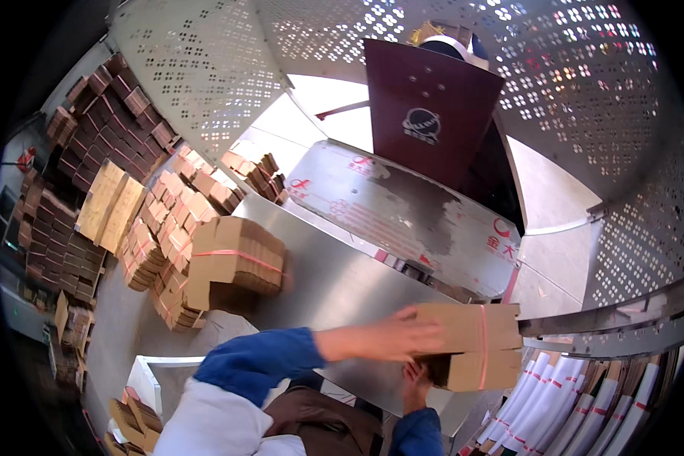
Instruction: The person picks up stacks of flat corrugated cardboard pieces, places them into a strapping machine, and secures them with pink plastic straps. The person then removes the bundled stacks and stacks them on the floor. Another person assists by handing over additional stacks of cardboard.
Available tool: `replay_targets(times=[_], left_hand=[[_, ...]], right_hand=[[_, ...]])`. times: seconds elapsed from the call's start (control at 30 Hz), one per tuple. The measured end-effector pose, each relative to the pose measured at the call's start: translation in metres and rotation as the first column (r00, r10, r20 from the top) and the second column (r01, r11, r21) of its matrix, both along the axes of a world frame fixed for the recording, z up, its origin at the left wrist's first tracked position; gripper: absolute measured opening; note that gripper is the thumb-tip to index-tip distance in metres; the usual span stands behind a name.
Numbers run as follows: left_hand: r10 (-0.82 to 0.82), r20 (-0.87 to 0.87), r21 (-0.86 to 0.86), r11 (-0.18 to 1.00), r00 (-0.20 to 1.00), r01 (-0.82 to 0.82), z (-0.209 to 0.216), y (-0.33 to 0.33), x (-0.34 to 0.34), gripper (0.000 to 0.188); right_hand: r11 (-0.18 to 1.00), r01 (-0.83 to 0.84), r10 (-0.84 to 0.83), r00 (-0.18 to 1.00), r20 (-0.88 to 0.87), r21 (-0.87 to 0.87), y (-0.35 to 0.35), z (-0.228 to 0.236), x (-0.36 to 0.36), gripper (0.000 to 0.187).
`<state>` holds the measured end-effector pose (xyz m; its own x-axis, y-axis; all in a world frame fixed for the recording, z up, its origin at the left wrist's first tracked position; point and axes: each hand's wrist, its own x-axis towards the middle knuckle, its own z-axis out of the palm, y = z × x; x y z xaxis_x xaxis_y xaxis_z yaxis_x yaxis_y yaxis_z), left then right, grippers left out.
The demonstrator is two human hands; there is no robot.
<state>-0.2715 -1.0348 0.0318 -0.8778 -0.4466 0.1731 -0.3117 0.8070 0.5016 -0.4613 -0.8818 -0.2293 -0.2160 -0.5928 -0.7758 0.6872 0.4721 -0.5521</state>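
Observation:
A strapped bundle of flat cardboard cartons [501, 334] lies at the right end of the metal table [342, 266], bound with a pink strap. Across its upper left side rests my left hand [395, 334], fingers stretched out over the cardboard and slightly blurred. My right hand [416, 384] is at the bundle's near left corner, its fingers curled against the edge by a dark notch. Some of its fingertips are hidden. Another strapped carton bundle [239, 258] stands at the table's left end, apart from both hands.
Beyond the table is a machine with a scuffed metal cover [387, 209] and a dark red panel [433, 114]. Perforated metal screens [197, 68] curve around the far side. Carton stacks [167, 220] and a wooden pallet [110, 205] stand left; white-wrapped bundles [547, 395] stand at near right.

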Motion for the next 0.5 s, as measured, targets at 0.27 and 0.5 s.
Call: replay_targets(times=[0.27,0.5], left_hand=[[0.948,-0.242,0.177,0.254,0.208,-0.951,0.014,0.06,0.507,0.051],[0.722,0.092,0.77,0.385,0.686,-0.509,-0.022,-0.075,0.563,0.067]], right_hand=[[0.681,-0.73,0.639,0.56,-0.527,0.051,0.053,0.064,0.157,0.034],[0.022,-0.983,0.98,0.056,-0.189,-0.18,0.087,0.085,0.404,0.084]])
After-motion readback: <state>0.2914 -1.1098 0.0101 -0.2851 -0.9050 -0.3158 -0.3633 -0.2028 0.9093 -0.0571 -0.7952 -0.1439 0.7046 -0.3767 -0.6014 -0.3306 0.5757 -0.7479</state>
